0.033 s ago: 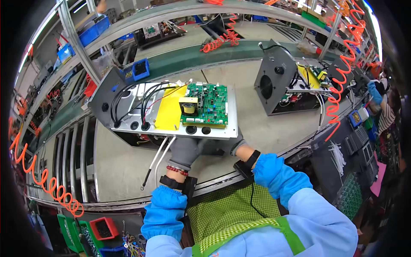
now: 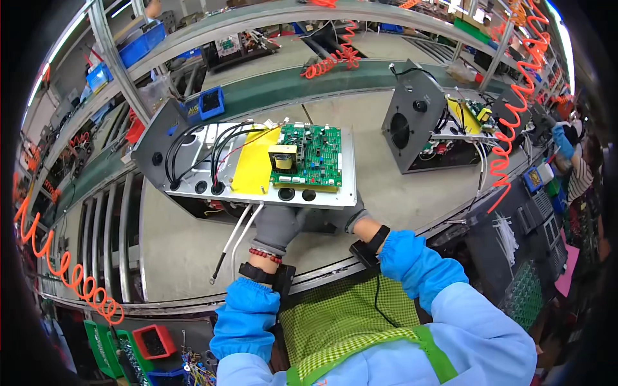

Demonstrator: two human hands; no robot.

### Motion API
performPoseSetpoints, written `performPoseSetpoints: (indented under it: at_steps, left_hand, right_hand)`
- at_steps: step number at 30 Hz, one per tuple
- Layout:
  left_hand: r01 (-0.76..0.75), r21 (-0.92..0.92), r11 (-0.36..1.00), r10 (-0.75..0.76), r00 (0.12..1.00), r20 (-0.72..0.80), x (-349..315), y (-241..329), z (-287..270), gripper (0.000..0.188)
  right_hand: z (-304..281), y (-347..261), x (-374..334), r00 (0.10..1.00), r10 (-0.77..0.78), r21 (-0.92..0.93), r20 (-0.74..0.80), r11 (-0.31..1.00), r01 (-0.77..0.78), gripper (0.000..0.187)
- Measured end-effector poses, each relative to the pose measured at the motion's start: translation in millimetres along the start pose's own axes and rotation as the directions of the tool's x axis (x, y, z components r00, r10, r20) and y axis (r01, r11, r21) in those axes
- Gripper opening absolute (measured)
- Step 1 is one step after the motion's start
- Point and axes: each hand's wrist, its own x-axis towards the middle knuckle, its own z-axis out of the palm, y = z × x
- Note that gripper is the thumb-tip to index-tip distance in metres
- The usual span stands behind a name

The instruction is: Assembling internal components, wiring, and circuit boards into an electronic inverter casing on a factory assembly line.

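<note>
In front of me stands a metal chassis [image 2: 193,183] with a dark end panel at its left. On its top plate sit a green circuit board [image 2: 322,151], a yellow-and-black transformer [image 2: 282,159] and a yellow insulating sheet [image 2: 255,168]. Black cables loop through holes on the left, and two white cables [image 2: 240,228] hang over the near side. My left hand [image 2: 277,226], in a grey glove, reaches below the plate's near edge. Under the right corner is my right hand [image 2: 355,215], gloved too. The plate and chassis hide the fingers of both, so their grip does not show.
A second chassis [image 2: 412,122] stands at the right of the bench. Orange coiled hoses [image 2: 512,122] hang at both sides. Metal rollers [image 2: 109,238] lie left, a blue bin [image 2: 211,103] behind, parts bins [image 2: 154,341] lower left. A co-worker [image 2: 570,145] is at the far right.
</note>
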Motion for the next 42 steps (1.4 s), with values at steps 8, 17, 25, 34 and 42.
performPoseSetpoints:
  at_steps: [8,17,25,34,42]
  left_hand:
    - [-0.268,-0.392,0.880,0.301,0.953,0.024,3,-14,-9,0.038]
    - [-0.296,-0.380,0.877,0.335,0.941,0.039,6,-18,-11,0.047]
    - [-0.379,-0.433,0.818,0.383,0.920,-0.082,7,-18,-14,0.042]
    - [-0.233,-0.392,0.890,0.197,0.972,-0.131,4,-4,1,0.039]
    - [-0.215,-0.469,0.857,0.219,0.975,-0.047,5,-10,-4,0.041]
  right_hand:
    - [-75,35,19,0.888,-0.293,0.490,0.354,0.867,0.091,0.048]
    - [-157,-31,34,0.734,-0.226,0.209,0.641,0.971,0.116,0.045]
    - [-144,-32,17,0.477,-0.236,0.509,0.847,0.623,-0.594,0.040]
    - [-100,-16,17,0.873,0.004,0.719,0.488,0.565,-0.405,0.020]
    - [-71,12,12,0.890,-0.279,0.537,0.361,0.842,0.046,0.036]
